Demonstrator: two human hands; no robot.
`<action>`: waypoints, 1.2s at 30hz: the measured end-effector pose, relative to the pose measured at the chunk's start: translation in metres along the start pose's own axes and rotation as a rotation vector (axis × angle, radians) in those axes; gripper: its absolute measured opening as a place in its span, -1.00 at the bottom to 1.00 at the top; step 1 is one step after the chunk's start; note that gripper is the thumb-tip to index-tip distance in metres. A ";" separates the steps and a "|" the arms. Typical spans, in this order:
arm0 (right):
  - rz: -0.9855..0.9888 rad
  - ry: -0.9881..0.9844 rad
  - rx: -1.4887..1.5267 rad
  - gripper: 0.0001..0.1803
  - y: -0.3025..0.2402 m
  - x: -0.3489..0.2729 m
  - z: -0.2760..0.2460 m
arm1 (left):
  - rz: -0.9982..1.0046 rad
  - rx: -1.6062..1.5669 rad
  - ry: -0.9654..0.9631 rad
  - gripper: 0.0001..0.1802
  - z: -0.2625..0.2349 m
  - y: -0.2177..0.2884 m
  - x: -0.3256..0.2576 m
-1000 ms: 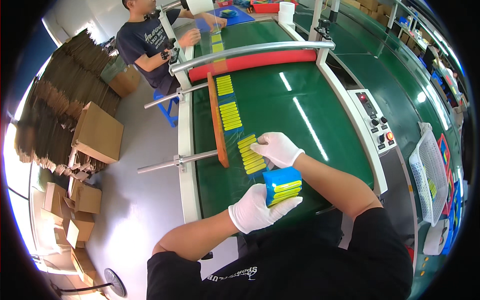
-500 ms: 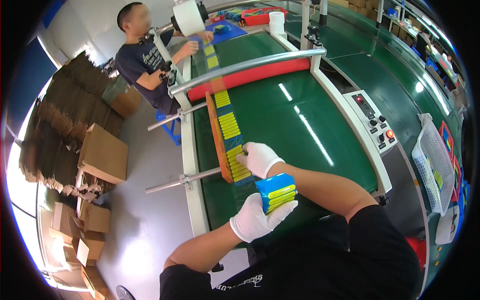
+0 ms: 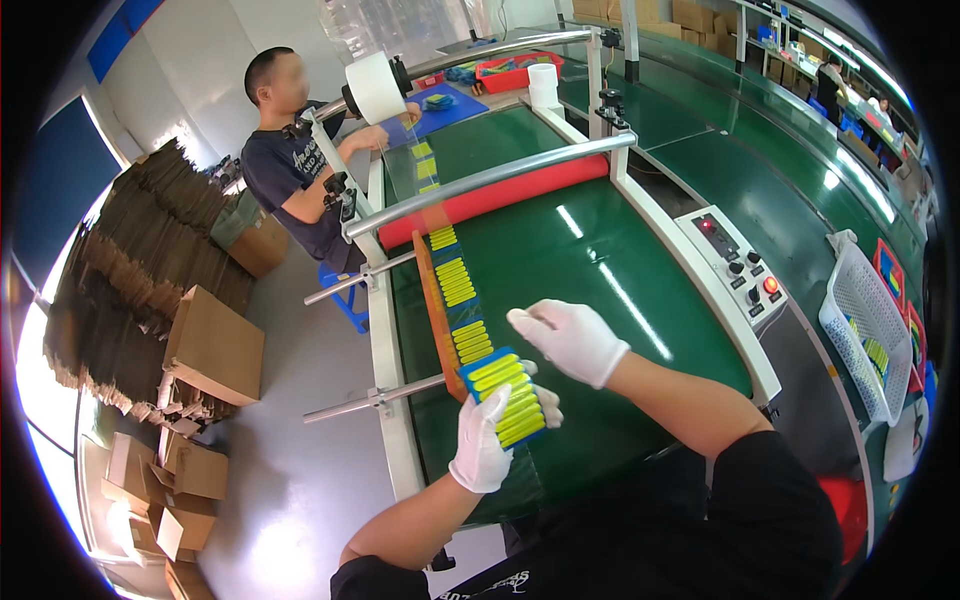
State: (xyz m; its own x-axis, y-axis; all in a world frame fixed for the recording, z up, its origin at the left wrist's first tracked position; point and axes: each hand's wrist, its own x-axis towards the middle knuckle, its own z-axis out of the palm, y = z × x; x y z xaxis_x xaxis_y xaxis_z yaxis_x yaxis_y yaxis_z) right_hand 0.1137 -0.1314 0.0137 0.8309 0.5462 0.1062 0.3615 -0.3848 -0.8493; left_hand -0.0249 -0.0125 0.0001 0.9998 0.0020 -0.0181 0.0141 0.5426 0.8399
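My white-gloved left hand (image 3: 484,445) is closed around a blue card pack (image 3: 505,398) bearing a row of yellow-green sticks, its face turned up. The thumb lies over the front and fingertips show at the right edge. Over the belt, my white-gloved right hand (image 3: 572,342) is raised to the right of the pack, fingers loosely bent and apart from it, with nothing visible in them. Similar packs in clear film form a strip (image 3: 455,283) along an orange guide rail (image 3: 437,310); the held pack covers the strip's near part.
The green conveyor belt (image 3: 625,290) runs under a red roller (image 3: 520,190) and metal bars. A control panel (image 3: 733,262) is on the right, beside a white basket (image 3: 865,335). Another person (image 3: 300,170) works at the far left by a film roll (image 3: 377,88). Cardboard boxes (image 3: 215,345) stand left.
My right hand has come off the strip and moved up and right. My left hand has turned the pack face up and shifted slightly left. The view has shifted a little.
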 end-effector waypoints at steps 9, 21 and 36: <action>-0.083 -0.344 0.074 -0.20 0.007 -0.027 -0.017 | -0.040 0.071 0.332 -0.67 -0.002 -0.006 0.016; 0.216 -0.333 0.476 -0.65 0.008 -0.033 -0.012 | 0.081 0.036 0.338 -0.68 0.001 -0.013 0.008; 0.207 -0.263 0.225 -0.54 0.035 0.000 -0.004 | -0.276 0.261 -0.041 -0.65 0.015 -0.007 -0.001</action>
State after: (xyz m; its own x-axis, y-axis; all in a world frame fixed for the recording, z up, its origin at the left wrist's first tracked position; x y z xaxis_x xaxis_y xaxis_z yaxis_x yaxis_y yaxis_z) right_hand 0.1285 -0.1479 -0.0142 0.7294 0.6573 -0.1897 0.0721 -0.3496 -0.9341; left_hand -0.0259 -0.0288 0.0024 0.9576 -0.1504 -0.2455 0.2799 0.2861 0.9164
